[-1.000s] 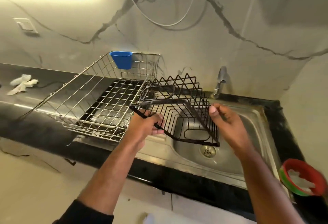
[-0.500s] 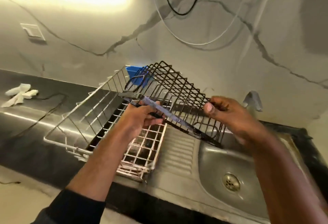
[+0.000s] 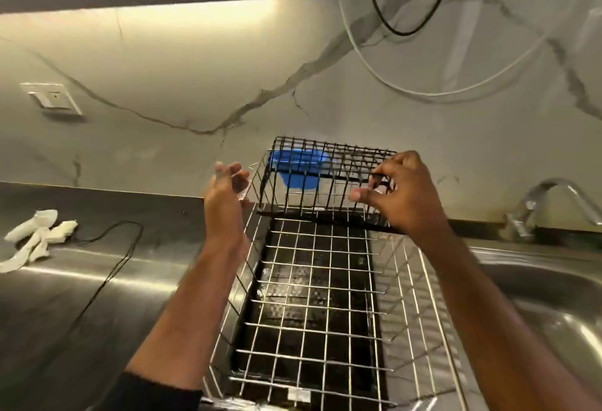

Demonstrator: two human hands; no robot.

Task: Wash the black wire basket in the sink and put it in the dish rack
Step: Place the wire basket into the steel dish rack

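The black wire basket (image 3: pixel 325 179) stands at the far end of the silver dish rack (image 3: pixel 420 283), against its back wall. My right hand (image 3: pixel 404 195) grips the wires at the basket's right side with curled fingers. Just left of the basket is my left hand (image 3: pixel 224 189), blurred, fingers loosely bent and holding nothing, apart from the black wires. The steel sink (image 3: pixel 553 313) lies to the right of the rack.
A blue plastic cup (image 3: pixel 293 166) hangs on the rack's back wall behind the basket. The tap (image 3: pixel 553 198) rises at the right. A white rag (image 3: pixel 35 238) and a thin black cable (image 3: pixel 107 273) lie on the dark counter to the left.
The basket went from over the sink leftward into the far end of the rack. My left hand let go of it. The right hand keeps its hold.
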